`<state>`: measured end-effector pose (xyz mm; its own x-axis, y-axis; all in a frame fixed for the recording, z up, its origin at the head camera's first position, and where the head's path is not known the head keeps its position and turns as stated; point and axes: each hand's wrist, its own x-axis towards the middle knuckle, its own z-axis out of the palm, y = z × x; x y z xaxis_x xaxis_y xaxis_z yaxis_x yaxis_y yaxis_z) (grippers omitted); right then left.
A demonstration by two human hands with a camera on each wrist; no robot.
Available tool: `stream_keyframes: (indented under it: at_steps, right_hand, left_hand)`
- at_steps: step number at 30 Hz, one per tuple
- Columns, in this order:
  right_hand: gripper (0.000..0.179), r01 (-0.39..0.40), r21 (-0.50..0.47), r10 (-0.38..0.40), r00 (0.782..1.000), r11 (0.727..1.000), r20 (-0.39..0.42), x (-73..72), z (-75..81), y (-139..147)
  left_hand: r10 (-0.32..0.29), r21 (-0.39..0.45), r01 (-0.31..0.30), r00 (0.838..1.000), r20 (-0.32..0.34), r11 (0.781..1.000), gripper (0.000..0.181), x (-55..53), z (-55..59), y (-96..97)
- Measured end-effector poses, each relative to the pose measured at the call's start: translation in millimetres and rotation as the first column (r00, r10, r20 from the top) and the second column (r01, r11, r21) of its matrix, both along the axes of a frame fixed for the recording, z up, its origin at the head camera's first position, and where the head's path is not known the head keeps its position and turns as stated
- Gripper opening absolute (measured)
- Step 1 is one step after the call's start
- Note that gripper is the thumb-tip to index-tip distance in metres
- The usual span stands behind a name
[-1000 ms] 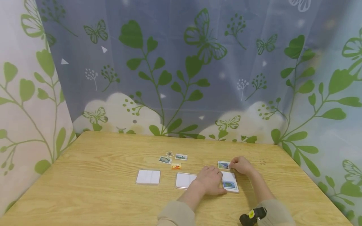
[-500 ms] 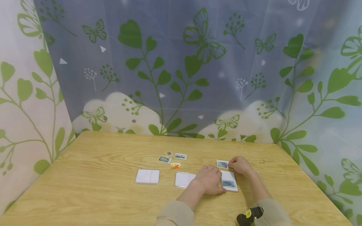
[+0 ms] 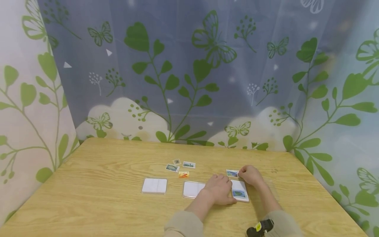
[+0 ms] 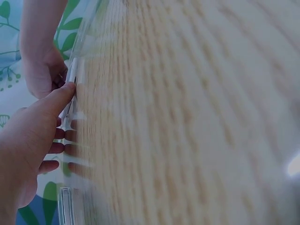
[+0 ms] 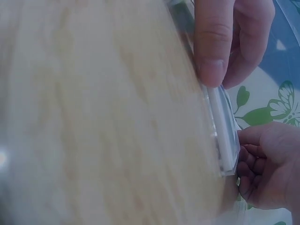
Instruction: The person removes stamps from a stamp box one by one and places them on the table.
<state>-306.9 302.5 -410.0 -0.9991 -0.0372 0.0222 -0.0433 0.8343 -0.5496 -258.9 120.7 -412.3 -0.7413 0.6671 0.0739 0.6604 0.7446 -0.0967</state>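
Observation:
My right hand (image 3: 251, 175) pinches the right end of a blue-green postage stamp (image 3: 232, 173) in the head view. It holds the stamp just beyond the far edge of a small white card in a clear case (image 3: 238, 185). Another stamp (image 3: 238, 194), blue with a green patch, lies on the near half of that card. My left hand (image 3: 218, 190) rests with spread fingers between this case and a second one, its thumb (image 4: 65, 96) at the near edge of the right case. In the right wrist view, the right fingers (image 5: 213, 51) show at the edge of the clear case.
A second white card in a clear case (image 3: 190, 189) is partly under the left hand. Farther left lies a third such case (image 3: 154, 185). Several loose stamps (image 3: 183, 174) lie behind them on the wooden table (image 3: 103, 197). A printed curtain (image 3: 189, 82) hangs behind.
The right hand and the stamp at its fingertips shift very slightly left. The left hand stays in place by the right case.

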Motion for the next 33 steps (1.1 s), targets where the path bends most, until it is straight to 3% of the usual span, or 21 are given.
stream_keyframes:
  at_steps: [17,22,26,33]
  right_hand:
    - [0.013,-0.006,0.013,0.007,1.0,1.0,-0.022,1.5,-3.2,3]
    - [0.017,0.022,-0.069,-0.021,1.0,0.997,0.01,4.3,0.9,5]
    - [0.02,-0.002,-0.132,0.004,1.0,0.991,0.012,6.0,4.1,11]
    - [0.032,0.027,-0.266,-0.007,0.997,0.964,0.077,14.8,16.1,18]
  left_hand:
    - [0.005,0.015,-0.005,1.0,0.025,1.0,0.06,-0.3,-1.1,1.0]
    - [0.005,0.008,-0.005,1.0,0.026,1.0,0.061,0.1,-0.8,1.5]
    - [0.004,-0.001,-0.004,1.0,0.022,1.0,0.062,1.1,-0.5,1.3]
    - [0.01,0.002,-0.01,0.999,0.032,1.0,0.063,1.1,-0.1,0.2]
